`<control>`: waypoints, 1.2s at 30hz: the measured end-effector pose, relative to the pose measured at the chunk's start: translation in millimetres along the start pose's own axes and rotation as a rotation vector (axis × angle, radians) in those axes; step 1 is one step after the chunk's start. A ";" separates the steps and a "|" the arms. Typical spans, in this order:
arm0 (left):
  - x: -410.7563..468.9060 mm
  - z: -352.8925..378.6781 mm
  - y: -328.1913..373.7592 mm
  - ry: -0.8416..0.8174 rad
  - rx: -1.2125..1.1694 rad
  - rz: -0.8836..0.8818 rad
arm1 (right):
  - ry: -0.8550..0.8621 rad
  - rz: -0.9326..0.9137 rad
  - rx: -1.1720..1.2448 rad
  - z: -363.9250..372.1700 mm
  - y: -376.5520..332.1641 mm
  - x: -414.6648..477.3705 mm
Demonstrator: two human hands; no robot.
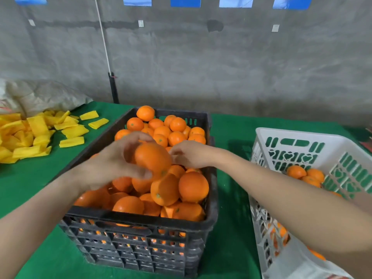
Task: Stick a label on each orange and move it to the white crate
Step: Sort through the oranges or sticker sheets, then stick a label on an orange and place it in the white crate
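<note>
My left hand [112,160] grips one orange [152,158] and holds it up above the black crate [141,220], which is heaped with several oranges. Just right of that orange my right hand [189,155] reaches in, its fingertips bunched and touching the fruit's side. Whether a label sits between those fingers is blurred. At the right stands the white crate [298,135] with a few oranges [305,175] in it.
A pile of yellow foam sleeves [38,133] lies on the green table [229,198] at the left, in front of a pale sack [40,95]. A grey wall runs behind. A black pole [113,87] stands at the table's back edge.
</note>
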State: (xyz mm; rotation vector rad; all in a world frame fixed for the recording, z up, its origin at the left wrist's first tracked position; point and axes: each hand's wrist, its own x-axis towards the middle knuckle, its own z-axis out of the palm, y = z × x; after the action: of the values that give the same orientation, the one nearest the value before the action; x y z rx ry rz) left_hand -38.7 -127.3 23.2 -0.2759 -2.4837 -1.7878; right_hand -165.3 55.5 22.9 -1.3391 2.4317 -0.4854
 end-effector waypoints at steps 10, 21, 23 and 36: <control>-18.4 58.4 -5.4 0.072 0.351 -0.260 | 0.619 -0.067 0.188 25.8 2.9 -112.5; -56.4 127.8 41.8 0.562 0.031 -0.049 | -0.020 0.330 0.101 180.7 69.1 -223.1; -62.2 144.7 49.8 0.490 -0.028 -0.037 | -0.143 0.431 0.036 201.6 81.0 -224.3; -91.5 267.1 -10.9 0.077 -0.438 -0.502 | 0.067 0.368 0.209 221.8 75.8 -239.4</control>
State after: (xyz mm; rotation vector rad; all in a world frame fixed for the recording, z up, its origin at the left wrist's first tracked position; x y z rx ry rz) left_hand 62.1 112.3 -87.5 0.4329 -2.2126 -2.4662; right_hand -3.8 267.1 -180.5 -0.7805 2.5198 -0.6698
